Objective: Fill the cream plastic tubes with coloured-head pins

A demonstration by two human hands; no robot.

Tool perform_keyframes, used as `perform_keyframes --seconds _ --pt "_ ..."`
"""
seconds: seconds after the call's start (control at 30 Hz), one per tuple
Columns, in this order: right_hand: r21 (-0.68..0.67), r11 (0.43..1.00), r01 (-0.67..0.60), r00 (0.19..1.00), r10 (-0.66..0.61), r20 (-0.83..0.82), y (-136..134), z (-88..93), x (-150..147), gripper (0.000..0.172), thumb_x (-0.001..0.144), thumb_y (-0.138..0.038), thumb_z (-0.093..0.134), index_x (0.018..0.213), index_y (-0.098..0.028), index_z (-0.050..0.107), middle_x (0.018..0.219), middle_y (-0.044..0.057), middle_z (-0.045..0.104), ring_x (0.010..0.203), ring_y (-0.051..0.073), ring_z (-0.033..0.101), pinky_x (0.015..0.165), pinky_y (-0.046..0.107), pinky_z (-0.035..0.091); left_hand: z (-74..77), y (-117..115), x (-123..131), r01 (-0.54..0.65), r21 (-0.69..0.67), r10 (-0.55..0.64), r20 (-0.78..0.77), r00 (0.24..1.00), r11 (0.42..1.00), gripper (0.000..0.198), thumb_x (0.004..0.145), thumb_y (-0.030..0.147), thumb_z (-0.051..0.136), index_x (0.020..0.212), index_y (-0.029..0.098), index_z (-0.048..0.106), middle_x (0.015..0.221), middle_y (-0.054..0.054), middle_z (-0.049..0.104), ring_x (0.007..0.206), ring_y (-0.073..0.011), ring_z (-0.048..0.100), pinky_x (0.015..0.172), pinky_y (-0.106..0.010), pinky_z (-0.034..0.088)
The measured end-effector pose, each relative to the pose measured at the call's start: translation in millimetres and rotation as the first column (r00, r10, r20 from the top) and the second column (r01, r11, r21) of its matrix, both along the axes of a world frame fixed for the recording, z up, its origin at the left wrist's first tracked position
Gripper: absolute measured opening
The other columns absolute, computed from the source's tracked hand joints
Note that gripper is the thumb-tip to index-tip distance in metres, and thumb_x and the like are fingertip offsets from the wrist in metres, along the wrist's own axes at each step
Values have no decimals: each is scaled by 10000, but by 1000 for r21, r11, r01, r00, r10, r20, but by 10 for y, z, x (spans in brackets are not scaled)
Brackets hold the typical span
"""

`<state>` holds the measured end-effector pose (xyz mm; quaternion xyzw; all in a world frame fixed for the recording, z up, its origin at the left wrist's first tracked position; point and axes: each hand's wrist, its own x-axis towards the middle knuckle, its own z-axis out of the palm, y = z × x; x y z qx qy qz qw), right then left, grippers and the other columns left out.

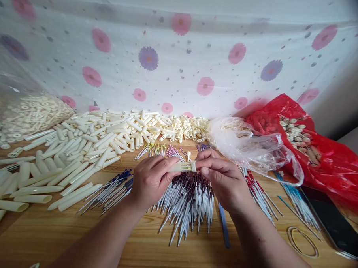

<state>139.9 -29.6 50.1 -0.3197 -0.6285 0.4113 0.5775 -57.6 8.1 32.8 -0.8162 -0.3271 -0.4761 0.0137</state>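
Tubes (41,190) spread across the worktop's (150,255) left, a bag (20,88) of parts (34,114) behind them. Refills (190,209) lie right of the tubes. A phone (332,219) lies far right, before a sack (338,156); a sheet (119,76) hangs behind everything.

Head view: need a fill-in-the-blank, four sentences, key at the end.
1. Of the left hand and right hand, the one nearer the rimmed end of the held cream tube is the ____.
2. The dark ends of the middle rods face ____ (toward/away from) the person.
3. The opaque bag at far right is coloured ____.
4. The back cloth carries pink and ____ flowers.

Missing words: right hand; away from; red; purple.
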Motion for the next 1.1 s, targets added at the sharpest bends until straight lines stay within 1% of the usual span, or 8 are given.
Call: perform_keyframes --seconds 0.1,0.2,0.23,0.3,0.4,0.53,0.77,1.1 --pt "83 982 168 985 -169 12 110 -34 120 158 851 -331 585 904 -283 725 956 42 575 961 189 541 825 364 449 -17 28 -13 50 -171 -12 218 976 984 189 800 312 656 977 251 679 792 -24 670 699 -160 586 643 -277 431" --pt "169 831 531 768 -555 320 383 -85 259 288 923 -355 440 953 -217 691 1015 76 603 1005 200 553 846 362 454 -20 94 -39 107 -317 111 597 795 942 179 863 367 568 958 227 626 649 26 528 564 -105 467 541 -223 373" --pt "160 826 540 655 -532 537 502 -106 282 327 942 -343 387 991 -197 676 1036 87 619 997 198 569 842 354 460 -15 119 -47 135 -320 135 694 707 938 194 876 389 543 948 223 612 624 38 476 547 -98 429 538 -215 363" --pt "110 887 449 567 -378 732 756 -156 261 214 884 -279 512 928 -179 696 959 75 674 903 193 618 817 325 474 -2 167 -54 186 -278 125 808 576 942 220 877 418 532 927 214 597 622 43 433 565 -94 408 574 -208 372" --pt "32 940 339 421 -183 888 1114 -244 87 102 828 -193 605 859 -179 700 904 55 700 867 182 640 831 304 481 -7 228 -50 222 -229 92 864 496 948 230 843 424 582 856 194 586 629 40 437 584 -92 405 583 -203 365" --pt "-19 924 382 174 -52 983 1474 -345 -178 264 902 -321 542 1109 -162 587 1142 81 602 988 189 599 857 394 506 -65 286 -43 233 -260 144 896 419 937 242 822 405 614 762 179 550 628 40 435 556 -82 375 532 -196 331" --pt "-86 860 503 -45 125 991 1800 -446 -361 329 898 -331 548 1176 -156 544 1180 89 573 1003 201 593 842 409 516 -118 285 -57 274 -354 202 865 459 894 253 834 425 582 763 193 510 593 53 403 531 -85 359 488 -192 296" --pt "-129 819 559 -42 183 982 1919 -548 -314 333 898 -333 549 1177 -152 543 1176 88 574 1000 203 595 838 407 517 -138 288 -65 214 -433 258 794 551 876 275 827 451 559 757 193 498 577 61 399 509 -91 359 493 -195 310"
